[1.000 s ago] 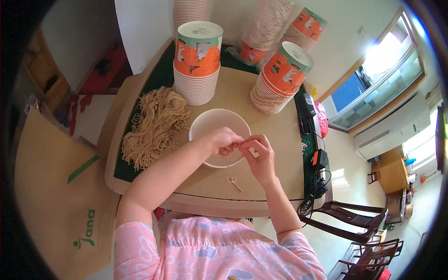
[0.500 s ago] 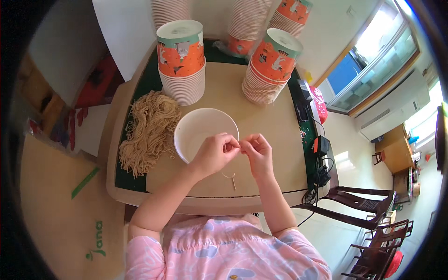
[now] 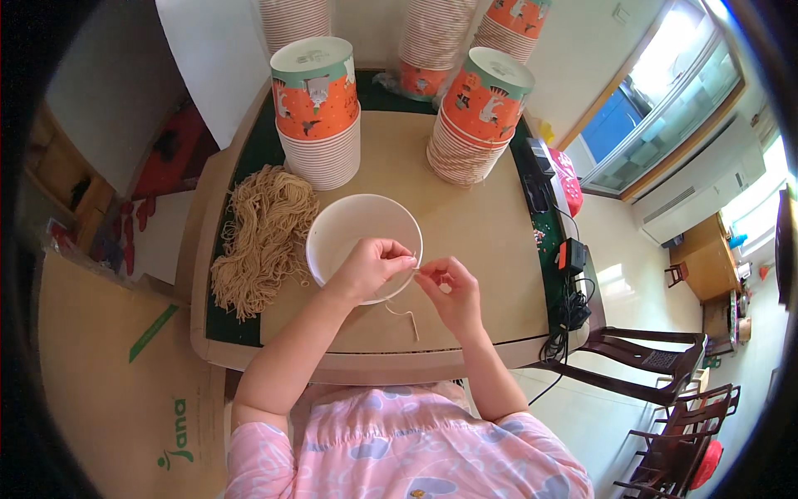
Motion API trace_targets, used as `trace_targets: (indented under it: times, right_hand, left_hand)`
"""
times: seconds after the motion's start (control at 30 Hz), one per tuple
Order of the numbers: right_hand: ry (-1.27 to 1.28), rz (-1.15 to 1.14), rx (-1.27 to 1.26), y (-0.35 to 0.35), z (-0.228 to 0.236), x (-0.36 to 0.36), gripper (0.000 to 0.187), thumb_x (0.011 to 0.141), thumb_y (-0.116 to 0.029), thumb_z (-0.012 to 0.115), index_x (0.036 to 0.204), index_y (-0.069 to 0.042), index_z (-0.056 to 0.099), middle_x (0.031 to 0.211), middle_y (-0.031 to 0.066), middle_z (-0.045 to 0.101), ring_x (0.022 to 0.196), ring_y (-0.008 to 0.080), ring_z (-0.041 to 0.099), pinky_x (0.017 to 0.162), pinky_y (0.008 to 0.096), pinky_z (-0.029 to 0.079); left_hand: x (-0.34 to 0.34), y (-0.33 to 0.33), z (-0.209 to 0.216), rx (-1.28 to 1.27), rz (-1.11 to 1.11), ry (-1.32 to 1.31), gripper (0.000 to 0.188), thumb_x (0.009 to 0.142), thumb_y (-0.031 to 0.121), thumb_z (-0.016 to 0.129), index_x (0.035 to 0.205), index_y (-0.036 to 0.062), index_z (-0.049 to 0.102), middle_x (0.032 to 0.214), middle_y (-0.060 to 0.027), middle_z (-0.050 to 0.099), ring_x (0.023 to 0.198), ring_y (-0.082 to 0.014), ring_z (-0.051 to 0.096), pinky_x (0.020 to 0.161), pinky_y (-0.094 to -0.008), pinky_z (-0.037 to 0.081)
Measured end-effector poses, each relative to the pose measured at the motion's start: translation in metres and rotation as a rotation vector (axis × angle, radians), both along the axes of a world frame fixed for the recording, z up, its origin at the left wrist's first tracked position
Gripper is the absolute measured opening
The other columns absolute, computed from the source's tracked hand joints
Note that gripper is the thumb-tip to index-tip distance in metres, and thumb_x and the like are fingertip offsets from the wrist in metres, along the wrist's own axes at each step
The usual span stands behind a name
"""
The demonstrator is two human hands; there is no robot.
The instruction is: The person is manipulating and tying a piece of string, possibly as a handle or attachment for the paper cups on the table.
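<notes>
A white paper tub [image 3: 349, 224] stands open side up in front of me on the brown board. My left hand [image 3: 371, 270] is over its near right rim, thumb and fingertips pinched on a thin beige string. My right hand [image 3: 454, 293] pinches the same string just right of the rim, its fingertips almost meeting the left ones. Beneath the hands a loose tail of string [image 3: 416, 326] curves over the board. The tub's near side is partly hidden by my left hand. A tangled heap of beige strings [image 3: 264, 237] lies to the left of the tub.
Upside-down stacks of orange-and-green paper tubs stand at the far left [image 3: 317, 108] and far right [image 3: 482, 108] of the table, with wrapped stacks [image 3: 428, 50] behind. Black cables [image 3: 573, 308] run along the right edge. A cardboard box [image 3: 116, 366] stands at left.
Both hands have shifted slightly left and down, and the fingertips have parted a little. The string's tail below has moved slightly. The whole view has shifted a little.
</notes>
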State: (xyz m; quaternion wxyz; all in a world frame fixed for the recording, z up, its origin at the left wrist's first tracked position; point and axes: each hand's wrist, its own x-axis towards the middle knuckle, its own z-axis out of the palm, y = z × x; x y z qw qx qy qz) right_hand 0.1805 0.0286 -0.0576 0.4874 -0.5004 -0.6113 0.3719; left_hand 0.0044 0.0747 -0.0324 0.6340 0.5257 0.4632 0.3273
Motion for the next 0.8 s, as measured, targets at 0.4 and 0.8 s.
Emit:
trace_targets:
  times: [0.4,0.8]
  right_hand:
    - [0.224,-0.074,-0.098,0.004,0.007,0.006,0.004,0.084,-0.001,0.066,0.086,0.0,0.063,0.077,0.0005,0.063,0.07,0.0049,0.054,0.064,0.021,0.046]
    - [0.456,0.162,-0.317,0.013,0.001,0.007,0.009,0.088,-0.007,0.062,0.093,0.0,0.067,0.078,-0.0016,0.064,0.071,0.0037,0.053,0.063,0.0198,0.043]
  left_hand:
    - [0.01,-0.019,0.017,0.551,-0.015,0.222,0.007,0.081,0.006,0.068,0.084,0.0012,0.064,0.071,-0.0012,0.059,0.063,-0.0096,0.056,0.057,-0.0263,0.046]
    - [0.012,-0.026,0.015,0.666,0.036,0.385,0.007,0.078,0.007,0.068,0.079,0.004,0.062,0.079,-0.008,0.06,0.069,-0.0228,0.064,0.06,-0.034,0.051]
